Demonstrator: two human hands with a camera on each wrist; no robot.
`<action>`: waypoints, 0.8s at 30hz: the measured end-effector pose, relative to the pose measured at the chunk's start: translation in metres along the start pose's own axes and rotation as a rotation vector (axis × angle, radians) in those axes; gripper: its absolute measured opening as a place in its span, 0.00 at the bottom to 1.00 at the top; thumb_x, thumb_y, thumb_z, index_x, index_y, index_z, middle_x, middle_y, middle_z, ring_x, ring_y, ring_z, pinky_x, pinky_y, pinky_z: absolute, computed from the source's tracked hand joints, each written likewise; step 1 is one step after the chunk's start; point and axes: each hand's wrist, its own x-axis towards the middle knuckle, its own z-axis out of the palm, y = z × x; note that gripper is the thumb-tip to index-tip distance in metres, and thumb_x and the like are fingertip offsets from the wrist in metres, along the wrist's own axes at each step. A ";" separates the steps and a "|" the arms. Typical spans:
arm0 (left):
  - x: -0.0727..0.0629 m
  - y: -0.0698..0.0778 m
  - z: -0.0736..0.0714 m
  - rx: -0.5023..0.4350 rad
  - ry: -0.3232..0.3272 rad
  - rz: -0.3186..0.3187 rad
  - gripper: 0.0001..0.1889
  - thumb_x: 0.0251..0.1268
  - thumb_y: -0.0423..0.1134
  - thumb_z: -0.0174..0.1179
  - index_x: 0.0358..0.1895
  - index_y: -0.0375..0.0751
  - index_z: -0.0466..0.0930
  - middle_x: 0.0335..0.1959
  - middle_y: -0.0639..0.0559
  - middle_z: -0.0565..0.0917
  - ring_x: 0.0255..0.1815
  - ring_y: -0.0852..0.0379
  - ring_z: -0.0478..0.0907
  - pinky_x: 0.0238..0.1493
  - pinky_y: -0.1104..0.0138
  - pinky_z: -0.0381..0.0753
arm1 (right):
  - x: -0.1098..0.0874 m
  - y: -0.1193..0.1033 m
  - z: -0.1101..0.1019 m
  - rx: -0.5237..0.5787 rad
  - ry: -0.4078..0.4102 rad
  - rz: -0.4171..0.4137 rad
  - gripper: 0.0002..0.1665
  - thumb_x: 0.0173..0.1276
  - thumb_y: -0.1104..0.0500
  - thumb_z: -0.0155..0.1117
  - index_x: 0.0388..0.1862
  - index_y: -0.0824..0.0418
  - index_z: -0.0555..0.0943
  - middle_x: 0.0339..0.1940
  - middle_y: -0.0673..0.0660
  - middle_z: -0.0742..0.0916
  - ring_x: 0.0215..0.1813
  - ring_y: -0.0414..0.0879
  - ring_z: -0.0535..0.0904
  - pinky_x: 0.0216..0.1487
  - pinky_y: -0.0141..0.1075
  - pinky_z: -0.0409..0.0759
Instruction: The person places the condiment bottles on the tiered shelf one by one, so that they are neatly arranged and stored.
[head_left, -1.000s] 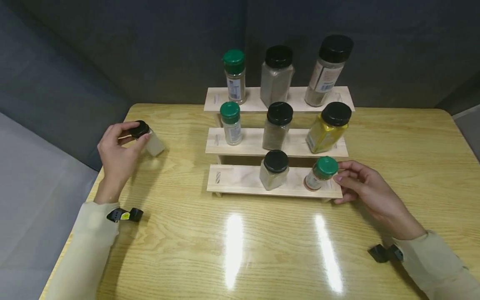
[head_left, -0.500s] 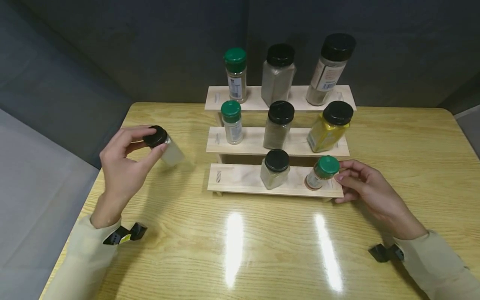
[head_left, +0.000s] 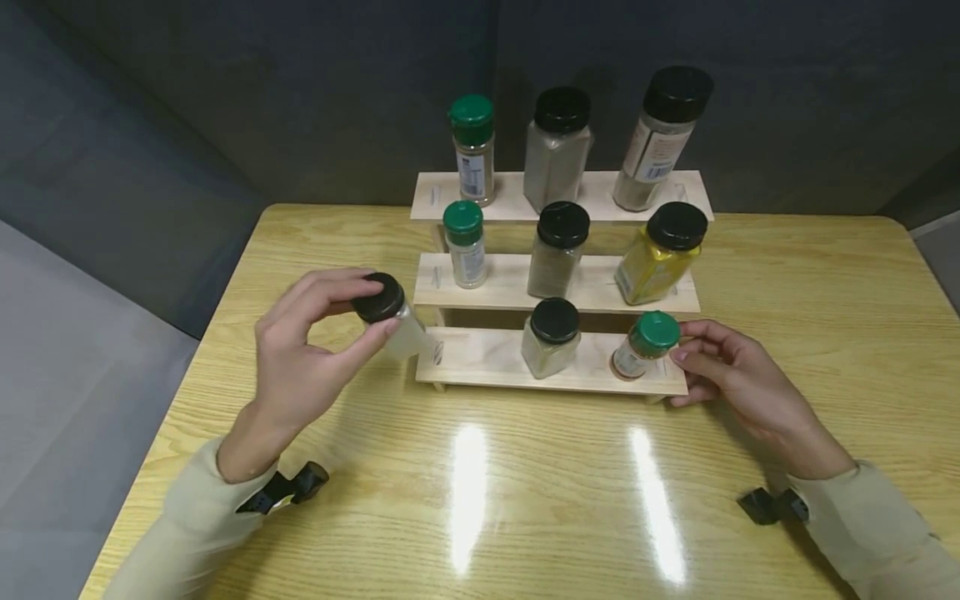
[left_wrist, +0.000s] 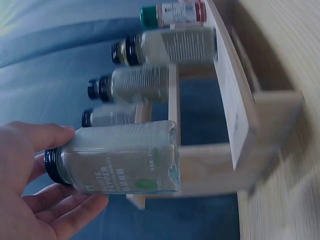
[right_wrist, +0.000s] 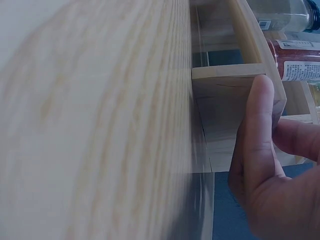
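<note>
My left hand [head_left: 303, 354] holds a white pepper jar [head_left: 407, 335] by its black lid, thumb on one side and fingers on the other. The jar leans, its base beside the left end of the bottom step of a wooden spice rack [head_left: 480, 360]. In the left wrist view, "WHITE PEPPER" reads on the jar's clear glass. At the rack's other end, my right hand [head_left: 738, 383] grips the bottom board's corner, close to a small green-capped jar [head_left: 637, 354]. A black-lidded square jar [head_left: 551, 346] stands mid-board on that same step.
The middle step carries a green-capped jar [head_left: 467, 250], a black-lidded jar [head_left: 557, 258] and a yellow-labelled jar [head_left: 652, 271]. Three taller ones, including a labelled bottle [head_left: 656, 154], stand on top. Dark cloth [head_left: 337, 100] hangs behind the wooden table [head_left: 562, 500].
My left hand has carried the white pepper jar rightward from the table's left side to the rack's left end. My right hand has stayed at the rack's corner.
</note>
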 end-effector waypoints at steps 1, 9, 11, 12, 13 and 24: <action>0.000 0.001 0.003 -0.009 -0.017 0.007 0.26 0.74 0.55 0.73 0.49 0.30 0.90 0.51 0.40 0.90 0.51 0.49 0.88 0.53 0.70 0.88 | 0.000 0.000 0.000 -0.006 -0.001 0.001 0.15 0.83 0.74 0.59 0.58 0.57 0.81 0.44 0.56 0.85 0.36 0.44 0.82 0.36 0.41 0.93; 0.001 0.001 0.025 -0.053 -0.136 0.089 0.17 0.62 0.30 0.80 0.51 0.28 0.88 0.55 0.36 0.88 0.55 0.42 0.87 0.55 0.68 0.89 | 0.000 0.000 0.000 -0.008 0.000 0.010 0.13 0.84 0.72 0.60 0.58 0.59 0.80 0.44 0.56 0.85 0.37 0.44 0.82 0.36 0.42 0.94; 0.001 0.001 0.029 -0.047 -0.156 0.097 0.18 0.58 0.25 0.80 0.51 0.28 0.88 0.55 0.35 0.88 0.55 0.42 0.87 0.54 0.68 0.89 | 0.000 0.000 0.000 -0.011 -0.003 0.011 0.12 0.84 0.72 0.60 0.59 0.59 0.80 0.44 0.56 0.85 0.37 0.44 0.82 0.37 0.42 0.94; 0.001 0.000 0.031 -0.048 -0.162 0.099 0.18 0.57 0.25 0.81 0.51 0.28 0.88 0.54 0.34 0.88 0.55 0.42 0.87 0.54 0.68 0.89 | 0.001 0.000 0.000 -0.013 -0.002 0.013 0.12 0.84 0.72 0.60 0.59 0.59 0.80 0.44 0.56 0.85 0.37 0.44 0.81 0.37 0.42 0.94; 0.001 0.000 0.034 -0.049 -0.167 0.102 0.18 0.57 0.25 0.81 0.50 0.28 0.88 0.54 0.34 0.88 0.55 0.42 0.87 0.54 0.68 0.89 | 0.001 0.001 0.000 -0.011 -0.003 0.011 0.12 0.84 0.72 0.60 0.59 0.59 0.80 0.44 0.56 0.85 0.37 0.44 0.81 0.37 0.42 0.94; -0.004 -0.007 0.054 -0.057 -0.202 0.098 0.18 0.57 0.26 0.82 0.49 0.30 0.88 0.54 0.35 0.88 0.57 0.41 0.87 0.61 0.62 0.87 | 0.000 0.000 0.000 -0.024 0.000 0.011 0.13 0.84 0.71 0.60 0.60 0.59 0.79 0.45 0.57 0.85 0.38 0.45 0.84 0.36 0.42 0.94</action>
